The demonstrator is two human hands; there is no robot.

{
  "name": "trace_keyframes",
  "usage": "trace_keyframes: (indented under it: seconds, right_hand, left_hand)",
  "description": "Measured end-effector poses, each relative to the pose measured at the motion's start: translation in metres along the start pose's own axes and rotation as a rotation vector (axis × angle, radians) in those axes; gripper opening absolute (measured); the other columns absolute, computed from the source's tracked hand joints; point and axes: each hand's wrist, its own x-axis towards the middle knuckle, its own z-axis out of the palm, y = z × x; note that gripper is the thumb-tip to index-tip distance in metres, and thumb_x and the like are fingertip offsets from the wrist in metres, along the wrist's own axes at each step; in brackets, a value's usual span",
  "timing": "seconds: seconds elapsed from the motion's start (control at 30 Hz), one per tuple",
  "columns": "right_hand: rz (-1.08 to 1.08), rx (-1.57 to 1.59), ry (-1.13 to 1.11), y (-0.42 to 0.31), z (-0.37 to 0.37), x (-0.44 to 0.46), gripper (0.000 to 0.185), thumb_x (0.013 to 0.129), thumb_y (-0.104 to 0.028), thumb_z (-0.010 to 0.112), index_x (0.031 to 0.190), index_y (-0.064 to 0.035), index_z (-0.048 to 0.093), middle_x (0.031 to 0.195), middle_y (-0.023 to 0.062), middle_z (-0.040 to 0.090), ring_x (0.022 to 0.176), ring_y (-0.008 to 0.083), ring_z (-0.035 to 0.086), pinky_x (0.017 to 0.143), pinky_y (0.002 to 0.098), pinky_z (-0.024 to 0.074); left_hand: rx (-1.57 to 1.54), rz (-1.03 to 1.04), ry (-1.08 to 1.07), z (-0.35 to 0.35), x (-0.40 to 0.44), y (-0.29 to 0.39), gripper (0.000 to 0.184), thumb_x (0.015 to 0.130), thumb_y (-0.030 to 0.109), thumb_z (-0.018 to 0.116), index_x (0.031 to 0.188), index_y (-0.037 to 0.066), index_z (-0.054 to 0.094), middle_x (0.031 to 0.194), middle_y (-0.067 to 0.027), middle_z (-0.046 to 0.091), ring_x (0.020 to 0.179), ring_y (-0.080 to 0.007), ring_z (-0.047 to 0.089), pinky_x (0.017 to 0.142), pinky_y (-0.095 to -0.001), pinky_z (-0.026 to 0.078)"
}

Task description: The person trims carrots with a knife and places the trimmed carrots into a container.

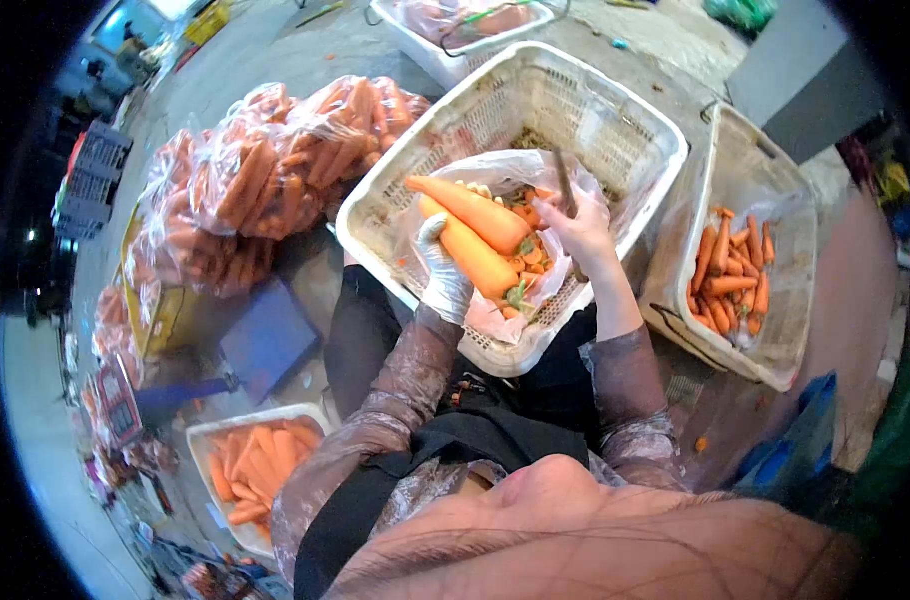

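My left hand (441, 268), in a white glove, is closed around two large carrots lying side by side, an upper carrot (475, 214) and a lower carrot (475, 262) with a green stub at its top end. Bare and closed, my right hand (583, 232) grips a dark, narrow knife (563, 178) to the right of the carrots. Both hands are over a white plastic crate (615, 95) in front of my lap. Beneath them, a clear plastic bag (495, 325) in the crate holds cut carrot tops (530, 262).
Clear bags of carrots (265, 180) are piled at the left. Another crate (790, 300) with small carrots stands at the right, and a white basket of carrots (260, 460) at lower left. A blue platform scale (270, 335) sits beside my leg. A further crate (445, 60) is beyond.
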Motion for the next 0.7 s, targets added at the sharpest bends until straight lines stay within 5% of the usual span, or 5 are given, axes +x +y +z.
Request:
trace_keyframes:
  seconds: [0.13, 0.2, 0.37, 0.6, 0.7]
  right_hand:
    - [0.036, 0.179, -0.347, -0.013, 0.021, -0.005, 0.039, 0.082, -0.033, 0.066, 0.110, -0.0059, 0.058, 0.079, 0.0020, 0.060, 0.054, 0.0037, 0.046, 0.045, 0.0202, 0.0357]
    - [-0.016, 0.183, -0.490, -0.039, 0.024, -0.013, 0.066, 0.078, -0.029, 0.071, 0.130, 0.0006, 0.043, 0.122, 0.0109, 0.053, 0.113, 0.0178, 0.048, 0.097, 0.0309, 0.0369]
    - [-0.040, 0.601, -0.545, -0.013, 0.058, -0.007, 0.077, 0.077, -0.022, 0.071, 0.140, -0.0050, 0.031, 0.133, 0.0116, 0.044, 0.121, 0.0210, 0.044, 0.104, 0.0326, 0.0323]
    - [-0.004, 1.075, -0.604, -0.009, 0.071, -0.007, 0.065, 0.086, -0.022, 0.060, 0.141, -0.0068, 0.028, 0.135, 0.0143, 0.042, 0.114, 0.0233, 0.051, 0.094, 0.0337, 0.0440]
    - [0.162, 1.254, -0.853, -0.013, 0.055, -0.007, 0.057, 0.091, -0.032, 0.048, 0.141, -0.0139, 0.029, 0.120, 0.0109, 0.054, 0.084, 0.0224, 0.064, 0.057, 0.0289, 0.0529]
  left_hand:
    - [-0.041, 0.140, 0.222, -0.001, -0.005, 0.018, 0.060, 0.065, 0.027, 0.057, 0.119, 0.002, 0.046, 0.111, -0.0131, 0.055, 0.109, -0.0300, 0.052, 0.102, -0.0421, 0.037]
    - [-0.054, 0.149, 0.268, 0.004, -0.009, 0.025, 0.061, 0.065, 0.025, 0.056, 0.120, 0.002, 0.045, 0.114, -0.0136, 0.054, 0.112, -0.0304, 0.051, 0.103, -0.0422, 0.036]
    - [0.147, 0.381, 0.256, 0.041, -0.015, 0.045, 0.062, 0.070, 0.021, 0.055, 0.128, 0.005, 0.040, 0.118, -0.0149, 0.052, 0.112, -0.0297, 0.051, 0.102, -0.0415, 0.038]
    - [0.274, 0.411, 0.298, 0.079, -0.024, 0.050, 0.052, 0.081, 0.035, 0.059, 0.123, 0.006, 0.045, 0.110, -0.0120, 0.054, 0.104, -0.0258, 0.054, 0.096, -0.0386, 0.042]
    - [0.319, 0.383, 0.347, 0.092, -0.032, 0.065, 0.054, 0.082, 0.040, 0.059, 0.122, 0.006, 0.046, 0.109, -0.0114, 0.054, 0.103, -0.0251, 0.054, 0.095, -0.0384, 0.043]
